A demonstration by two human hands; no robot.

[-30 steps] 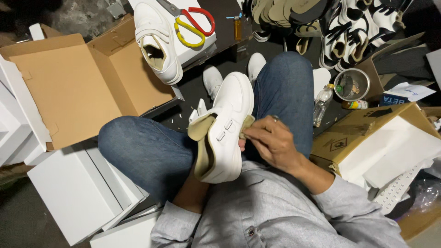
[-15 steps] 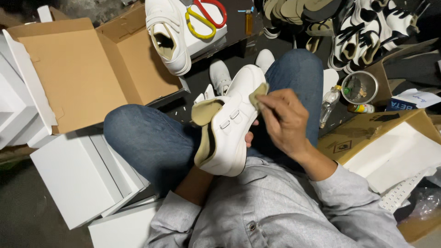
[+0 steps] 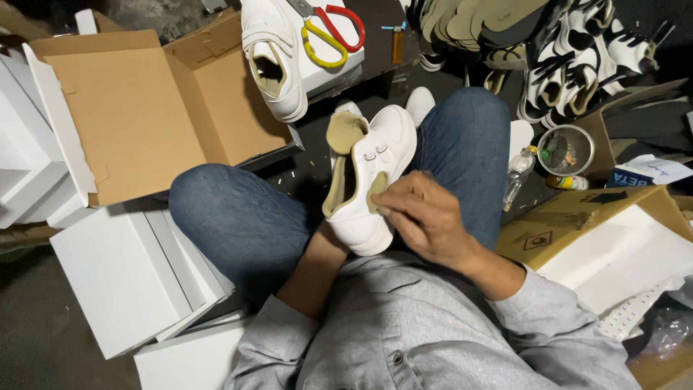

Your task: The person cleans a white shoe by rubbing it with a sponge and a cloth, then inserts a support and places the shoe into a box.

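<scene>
A white strap sneaker with beige lining is held upright over my lap, between my jeans-clad knees. My left hand reaches up from below and grips its heel end; the shoe hides most of that hand. My right hand lies against the shoe's right side, fingers pinched on a small tan pad that is pressed to the white upper near the opening.
A second white sneaker and red-and-yellow scissors lie on a white box ahead. An open cardboard box and white boxes are at left. At right are a metal bowl, a plastic bottle, stacked insoles and a cardboard box.
My right hand rubbed the pad along the shoe's side, up toward the toe, then back down near the opening. The shoe stayed in my left hand and shifted slightly.
</scene>
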